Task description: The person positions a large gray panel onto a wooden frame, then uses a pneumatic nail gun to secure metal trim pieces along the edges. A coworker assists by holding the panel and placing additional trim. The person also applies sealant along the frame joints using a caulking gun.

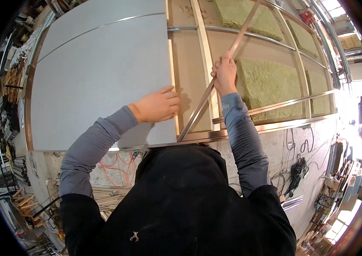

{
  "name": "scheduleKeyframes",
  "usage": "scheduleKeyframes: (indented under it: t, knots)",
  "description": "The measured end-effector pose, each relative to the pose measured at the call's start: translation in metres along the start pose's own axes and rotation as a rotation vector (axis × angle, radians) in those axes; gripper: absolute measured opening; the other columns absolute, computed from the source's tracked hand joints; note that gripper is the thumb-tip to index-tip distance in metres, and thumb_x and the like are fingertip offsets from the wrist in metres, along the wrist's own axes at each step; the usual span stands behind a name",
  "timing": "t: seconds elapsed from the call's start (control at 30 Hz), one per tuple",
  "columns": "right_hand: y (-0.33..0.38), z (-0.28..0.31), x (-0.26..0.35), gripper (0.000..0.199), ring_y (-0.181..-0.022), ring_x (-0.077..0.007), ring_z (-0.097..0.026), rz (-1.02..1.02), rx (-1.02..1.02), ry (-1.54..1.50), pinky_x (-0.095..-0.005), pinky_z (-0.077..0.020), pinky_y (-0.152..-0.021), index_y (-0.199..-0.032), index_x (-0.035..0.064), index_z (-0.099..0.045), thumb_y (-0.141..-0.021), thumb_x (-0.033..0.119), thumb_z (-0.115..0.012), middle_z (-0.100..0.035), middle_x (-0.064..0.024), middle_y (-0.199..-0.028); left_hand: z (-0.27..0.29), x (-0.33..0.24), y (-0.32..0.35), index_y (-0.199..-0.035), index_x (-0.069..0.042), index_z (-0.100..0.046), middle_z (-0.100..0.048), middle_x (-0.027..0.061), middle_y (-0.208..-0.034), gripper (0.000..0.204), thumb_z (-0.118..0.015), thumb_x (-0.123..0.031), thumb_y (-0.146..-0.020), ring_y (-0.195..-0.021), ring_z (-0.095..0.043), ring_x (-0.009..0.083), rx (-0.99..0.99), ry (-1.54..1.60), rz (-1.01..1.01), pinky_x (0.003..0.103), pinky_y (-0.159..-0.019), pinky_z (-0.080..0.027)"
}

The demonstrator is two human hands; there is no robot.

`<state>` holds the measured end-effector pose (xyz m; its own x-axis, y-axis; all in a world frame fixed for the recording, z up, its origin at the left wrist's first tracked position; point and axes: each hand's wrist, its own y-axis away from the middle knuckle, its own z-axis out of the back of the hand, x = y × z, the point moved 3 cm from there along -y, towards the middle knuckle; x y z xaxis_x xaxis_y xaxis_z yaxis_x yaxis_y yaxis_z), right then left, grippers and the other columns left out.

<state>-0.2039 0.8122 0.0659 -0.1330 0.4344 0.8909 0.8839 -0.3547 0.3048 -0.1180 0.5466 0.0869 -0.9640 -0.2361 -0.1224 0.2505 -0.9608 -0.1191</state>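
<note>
My right hand [225, 77] is closed around a long, thin metal strip [198, 111]. The strip slants across the frame, its lower end at the near edge beside the grey panel's corner and its far end reaching up to the right. My left hand [157, 106] is open, fingers stretched over the right edge of a flat grey panel [104, 81], close to a pale wooden batten [172, 64]. Another wooden batten [204, 47] runs behind the slanting strip. Whether my left fingertips touch the batten cannot be made out.
Green-yellow insulation slabs [270, 87] lie between frame members at the right. A second metal strip [292, 103] lies across the frame near its front rail [283, 124]. On the floor are an orange hose [119, 168] and tangled black cables [299, 173]. Stacked materials line both sides.
</note>
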Motion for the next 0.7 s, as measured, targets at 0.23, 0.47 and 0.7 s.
scheduleKeyframes:
  t: [0.23,0.47,0.7]
  knots:
    - [-0.008,-0.038,-0.028,0.038,-0.051,-0.0104,-0.041,-0.049,-0.021,0.204,-0.0295,-0.0372,-0.045,-0.103,0.0089,-0.050,-0.116,0.045,-0.050,-0.043,0.0029,-0.069,0.005,0.029,-0.007,-0.102,-0.011,-0.068,-0.063,0.0055,-0.111,0.020,-0.066,-0.031,-0.103,-0.121,-0.061,0.0251,-0.002,0.073,-0.016,0.051,-0.127,-0.038]
    - [-0.023,-0.043,-0.055,0.045,-0.070,-0.0125,-0.052,0.095,-0.126,0.469,-0.0347,-0.0463,-0.063,-0.098,-0.0001,-0.062,-0.114,0.041,-0.055,-0.058,-0.0026,-0.077,0.007,0.040,-0.011,-0.099,-0.008,-0.070,-0.063,0.0062,-0.105,0.023,-0.067,-0.031,-0.102,-0.115,-0.061,0.0258,-0.012,0.138,-0.081,0.047,-0.124,-0.041]
    - [-0.024,-0.043,-0.075,0.042,-0.059,-0.0082,-0.043,0.030,-0.162,0.501,-0.0319,-0.0377,-0.052,-0.090,0.0057,-0.058,-0.115,0.040,-0.056,-0.049,0.0037,-0.069,-0.001,0.046,-0.033,-0.100,-0.007,-0.075,-0.065,0.0059,-0.104,0.021,-0.071,-0.026,-0.091,-0.104,-0.062,0.0250,0.120,0.210,-0.132,0.040,-0.102,-0.049]
